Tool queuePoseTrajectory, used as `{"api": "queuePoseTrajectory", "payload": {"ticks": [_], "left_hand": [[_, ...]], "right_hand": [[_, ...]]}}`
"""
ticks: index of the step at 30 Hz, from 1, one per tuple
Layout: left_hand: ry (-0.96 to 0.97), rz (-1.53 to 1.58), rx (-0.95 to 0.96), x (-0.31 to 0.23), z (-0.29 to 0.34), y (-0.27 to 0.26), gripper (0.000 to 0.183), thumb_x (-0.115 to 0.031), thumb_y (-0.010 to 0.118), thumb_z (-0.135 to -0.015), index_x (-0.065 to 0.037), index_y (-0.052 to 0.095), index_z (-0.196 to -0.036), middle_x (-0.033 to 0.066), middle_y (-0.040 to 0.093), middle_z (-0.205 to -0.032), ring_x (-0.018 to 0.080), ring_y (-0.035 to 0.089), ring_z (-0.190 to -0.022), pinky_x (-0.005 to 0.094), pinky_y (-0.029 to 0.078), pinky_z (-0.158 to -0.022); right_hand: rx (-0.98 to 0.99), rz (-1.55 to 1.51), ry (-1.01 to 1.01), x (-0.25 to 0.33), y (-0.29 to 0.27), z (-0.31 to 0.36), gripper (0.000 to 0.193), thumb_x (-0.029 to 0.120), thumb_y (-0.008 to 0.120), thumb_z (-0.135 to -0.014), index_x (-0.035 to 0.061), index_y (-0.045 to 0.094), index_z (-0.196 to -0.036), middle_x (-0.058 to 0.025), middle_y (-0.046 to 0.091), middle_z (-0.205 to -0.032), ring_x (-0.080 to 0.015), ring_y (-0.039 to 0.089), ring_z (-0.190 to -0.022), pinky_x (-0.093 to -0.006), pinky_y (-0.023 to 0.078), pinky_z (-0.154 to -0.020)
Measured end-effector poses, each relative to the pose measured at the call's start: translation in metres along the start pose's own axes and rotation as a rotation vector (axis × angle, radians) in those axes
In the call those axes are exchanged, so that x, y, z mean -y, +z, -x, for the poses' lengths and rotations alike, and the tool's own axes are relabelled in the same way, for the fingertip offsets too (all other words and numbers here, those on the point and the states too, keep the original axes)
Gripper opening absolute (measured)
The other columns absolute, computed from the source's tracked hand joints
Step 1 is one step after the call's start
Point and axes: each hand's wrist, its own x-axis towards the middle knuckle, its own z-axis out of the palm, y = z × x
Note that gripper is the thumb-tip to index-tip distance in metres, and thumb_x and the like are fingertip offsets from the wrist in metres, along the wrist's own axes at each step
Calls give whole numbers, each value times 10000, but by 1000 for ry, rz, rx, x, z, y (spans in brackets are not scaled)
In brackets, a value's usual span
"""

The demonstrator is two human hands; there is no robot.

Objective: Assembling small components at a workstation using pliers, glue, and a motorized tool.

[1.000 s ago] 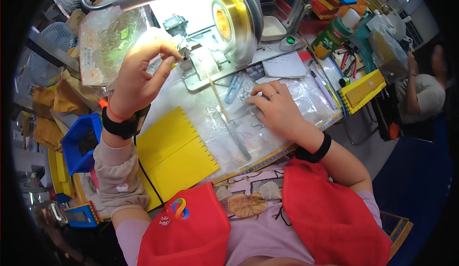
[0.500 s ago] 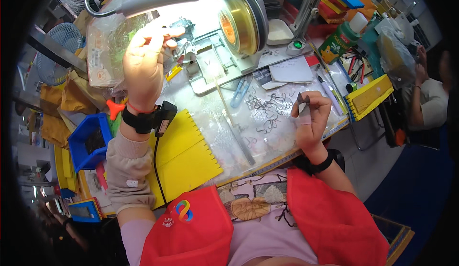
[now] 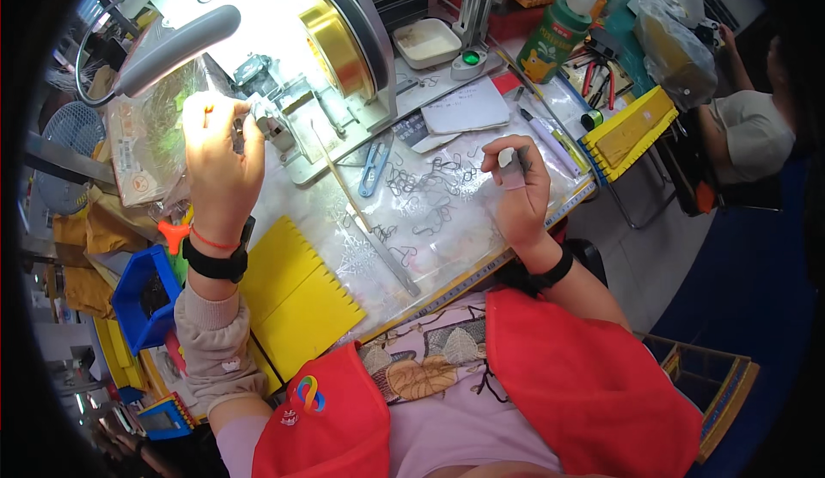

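Note:
My left hand (image 3: pixel 222 147) is raised beside a small metal bench machine (image 3: pixel 301 125), its fingers curled in under the lamp's glare. Whatever its fingertips pinch is too bright and small to make out. Over the right part of the table hangs my right hand (image 3: pixel 522 190), fingers bent inward, with a grey wrapping (image 3: pixel 513 171) around a finger. Anything between those fingertips is hidden. Thin dark bent wire hooks (image 3: pixel 430 177) lie scattered on the tabletop to the left of it. A large spool of gold-coloured wire or tape (image 3: pixel 335 44) stands upright on the machine.
A grey lamp arm (image 3: pixel 180 52) reaches over the machine. A light-blue cutter (image 3: pixel 375 167), a metal ruler (image 3: pixel 391 263), papers (image 3: pixel 464 108) and a yellow board (image 3: pixel 296 289) lie on the table. Around it are a blue bin (image 3: pixel 142 297), a green bottle (image 3: pixel 554 35) and a white dish (image 3: pixel 427 44).
The whole view has shifted, so the table sits further left. My left hand has turned with its back showing and come lower beside the machine. My right hand's fingers have loosened slightly.

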Motion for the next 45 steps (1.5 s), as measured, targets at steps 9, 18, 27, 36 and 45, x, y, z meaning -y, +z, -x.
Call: {"api": "queuePoseTrajectory", "payload": {"ticks": [9,18,27,36,45], "left_hand": [[-111,72,135,2,-8,-1,69,26,572,-811,15,573,-879,166,550,-847,356,554,-802,406,457,-731],[-107,-58,126,17,0,5,105,-7,531,-878,9,574,-972,176,577,-898,371,561,-868,413,444,-783],[-1,-309,201,11,-5,-7,110,-65,518,-946,-3,592,-998,155,608,-882,362,552,-827,422,421,-732],[-149,-39,192,8,-11,-18,126,-62,465,-973,13,566,-970,212,611,-839,376,575,-753,401,452,-686],[-220,263,66,38,5,-18,82,-51,543,-943,2,600,-967,102,622,-795,156,569,-712,276,451,-651]], "right_hand": [[20,-10,-11,1,-1,0,149,58,460,-934,19,573,-1023,-37,557,-840,-103,519,-793,-236,414,-749],[205,199,-147,0,0,2,146,81,507,-861,34,612,-952,-76,563,-774,-185,549,-662,-288,426,-612],[78,800,-287,39,-34,-17,230,57,626,-751,84,637,-979,-135,621,-869,-340,630,-818,-410,508,-715],[-8,1547,358,18,-158,-73,319,233,682,-816,86,621,-1092,-162,658,-1040,-347,632,-991,-453,506,-828],[262,829,233,19,-76,-46,301,152,647,-784,24,618,-1055,-152,680,-919,-250,613,-677,-346,487,-652]]}}
